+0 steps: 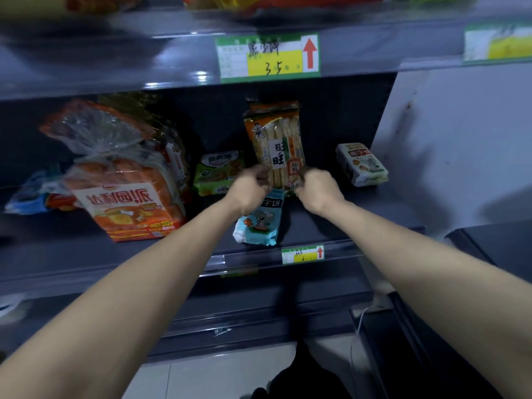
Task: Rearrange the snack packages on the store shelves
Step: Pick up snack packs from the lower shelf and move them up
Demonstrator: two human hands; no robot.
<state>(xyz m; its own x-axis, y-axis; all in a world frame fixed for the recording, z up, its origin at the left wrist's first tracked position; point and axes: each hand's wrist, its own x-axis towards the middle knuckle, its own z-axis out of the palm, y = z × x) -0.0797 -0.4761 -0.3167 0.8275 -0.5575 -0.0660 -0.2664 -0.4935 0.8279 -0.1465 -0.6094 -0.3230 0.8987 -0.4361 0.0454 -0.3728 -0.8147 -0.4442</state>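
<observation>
Cracker pack held upright, frame centre, bottom corners pinched by curled fingers of left hand and right hand. Likely step: standing pack up. Next: pack to be set steady on shelf, behind blue pack.

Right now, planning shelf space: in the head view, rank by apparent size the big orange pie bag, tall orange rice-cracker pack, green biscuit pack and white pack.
1. Big orange pie bag, though it sits nearer.
2. Tall orange rice-cracker pack.
3. Green biscuit pack and white pack: look alike, unranked.
</observation>
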